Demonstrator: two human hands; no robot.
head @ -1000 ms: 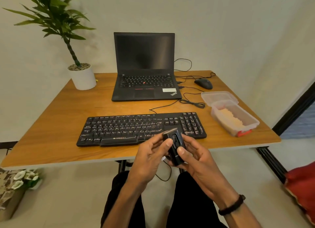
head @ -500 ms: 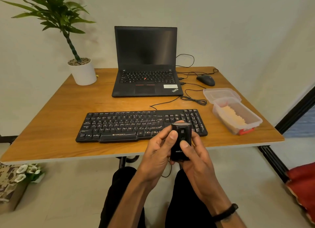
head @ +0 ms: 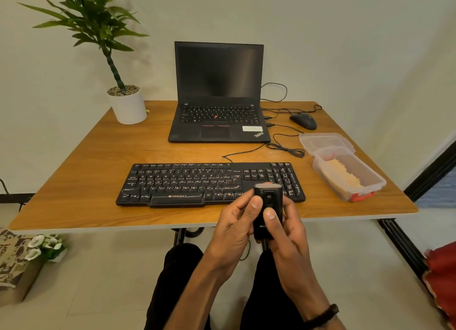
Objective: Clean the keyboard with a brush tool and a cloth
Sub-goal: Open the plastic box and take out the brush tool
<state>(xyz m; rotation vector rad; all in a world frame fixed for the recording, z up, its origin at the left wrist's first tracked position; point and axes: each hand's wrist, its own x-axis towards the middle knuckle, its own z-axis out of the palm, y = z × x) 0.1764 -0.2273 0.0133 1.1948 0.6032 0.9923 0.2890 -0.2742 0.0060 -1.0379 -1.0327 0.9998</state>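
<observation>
Gripping a black device (head: 268, 207), both hands (head: 259, 228), open plastic container (head: 370, 181) holding beige cloth (head: 344, 175)

The table (head: 98, 171) looks like smooth wood with a light shine. The keyboard (head: 197, 184) is dull black plastic. The laptop (head: 218, 122) is matt black, and its screen is a bit glossy. The box (head: 350, 174) is clear, see-through plastic. The plant pot (head: 129, 106) is smooth and white. The mouse (head: 303, 121) is shiny black plastic.
</observation>
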